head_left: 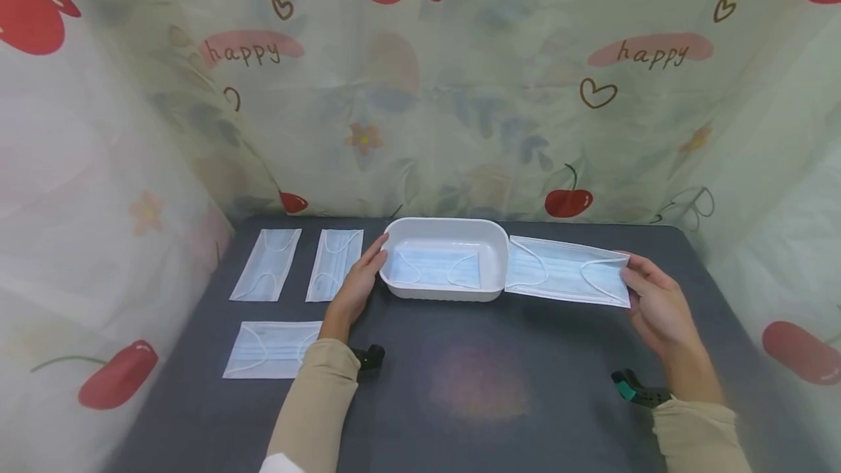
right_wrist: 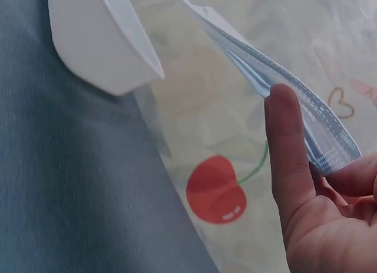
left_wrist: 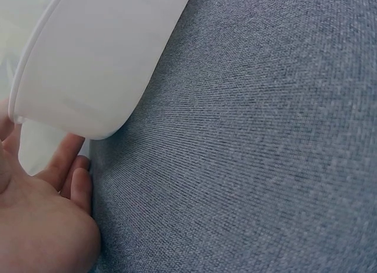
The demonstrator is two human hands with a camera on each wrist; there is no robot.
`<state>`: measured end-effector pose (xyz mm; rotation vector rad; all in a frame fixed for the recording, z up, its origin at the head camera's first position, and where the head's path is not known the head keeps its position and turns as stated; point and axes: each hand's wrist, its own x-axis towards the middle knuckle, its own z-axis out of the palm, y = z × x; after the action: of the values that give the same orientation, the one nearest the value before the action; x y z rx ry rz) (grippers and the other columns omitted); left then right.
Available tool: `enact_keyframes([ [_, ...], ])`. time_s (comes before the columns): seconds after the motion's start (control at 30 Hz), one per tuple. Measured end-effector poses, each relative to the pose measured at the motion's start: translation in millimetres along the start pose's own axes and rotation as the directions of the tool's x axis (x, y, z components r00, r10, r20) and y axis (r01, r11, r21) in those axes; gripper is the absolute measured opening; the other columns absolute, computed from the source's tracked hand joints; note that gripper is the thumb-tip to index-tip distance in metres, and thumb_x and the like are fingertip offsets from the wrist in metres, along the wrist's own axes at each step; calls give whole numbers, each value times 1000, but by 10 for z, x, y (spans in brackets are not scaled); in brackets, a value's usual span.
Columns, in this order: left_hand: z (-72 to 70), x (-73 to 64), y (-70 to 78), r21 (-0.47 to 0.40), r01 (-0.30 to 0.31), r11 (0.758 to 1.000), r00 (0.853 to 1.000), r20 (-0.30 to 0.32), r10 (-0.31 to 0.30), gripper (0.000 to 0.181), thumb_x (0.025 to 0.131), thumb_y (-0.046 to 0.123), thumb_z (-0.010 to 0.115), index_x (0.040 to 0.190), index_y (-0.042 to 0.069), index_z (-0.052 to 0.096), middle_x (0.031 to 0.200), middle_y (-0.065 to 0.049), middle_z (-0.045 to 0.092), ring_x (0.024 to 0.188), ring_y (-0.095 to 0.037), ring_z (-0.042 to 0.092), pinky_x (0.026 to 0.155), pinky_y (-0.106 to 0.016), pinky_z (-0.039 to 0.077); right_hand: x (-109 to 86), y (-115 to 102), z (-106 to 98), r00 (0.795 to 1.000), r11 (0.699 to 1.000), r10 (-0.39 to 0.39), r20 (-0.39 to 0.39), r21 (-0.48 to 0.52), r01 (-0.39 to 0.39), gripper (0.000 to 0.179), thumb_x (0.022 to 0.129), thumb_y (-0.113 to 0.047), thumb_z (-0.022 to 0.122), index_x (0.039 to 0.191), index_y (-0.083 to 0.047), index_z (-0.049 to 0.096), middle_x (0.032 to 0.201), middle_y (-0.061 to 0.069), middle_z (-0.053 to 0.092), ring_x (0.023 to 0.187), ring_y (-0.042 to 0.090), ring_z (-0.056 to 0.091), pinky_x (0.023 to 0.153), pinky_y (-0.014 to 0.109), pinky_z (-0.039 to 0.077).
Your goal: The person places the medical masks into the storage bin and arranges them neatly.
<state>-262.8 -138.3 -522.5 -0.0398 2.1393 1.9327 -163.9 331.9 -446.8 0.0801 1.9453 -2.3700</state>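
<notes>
My left hand (head_left: 355, 285) is at the left end of a white plastic tray (head_left: 443, 296), holding it by the rim with thumb and fingers. Inside the tray lies a pale blue face mask (head_left: 436, 268) with white ear loops. My right hand (head_left: 660, 305) pinches the right end of another face mask (head_left: 568, 271) between thumb and fingers. That mask is stretched out sideways, its left end right at the tray's right rim. From the right wrist, the held mask (right_wrist: 277, 79) shows edge-on, raised beside the tray (right_wrist: 106, 43).
Two face masks lie upright side by side left of the tray, the outer mask (head_left: 266, 265) and the inner mask (head_left: 333, 261). A third mask (head_left: 269, 350) lies crosswise nearer, partly behind my left forearm. A cherry-print curtain (head_left: 460, 108) surrounds the dark grey table (head_left: 479, 356).
</notes>
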Motion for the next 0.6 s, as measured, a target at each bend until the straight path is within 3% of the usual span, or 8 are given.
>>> enact_keyframes([
  [0.6,0,20,-20,-22,-1,1000,1000,-6,1,47,110,40,42,157,39,37,171,8,22,161,-17,10,133,-45,6,261,148,491,995,991,-33,97,136,20,30,110,-17,44,139,-11,47,124,-2,62,104,7,68,84,22,61],
])
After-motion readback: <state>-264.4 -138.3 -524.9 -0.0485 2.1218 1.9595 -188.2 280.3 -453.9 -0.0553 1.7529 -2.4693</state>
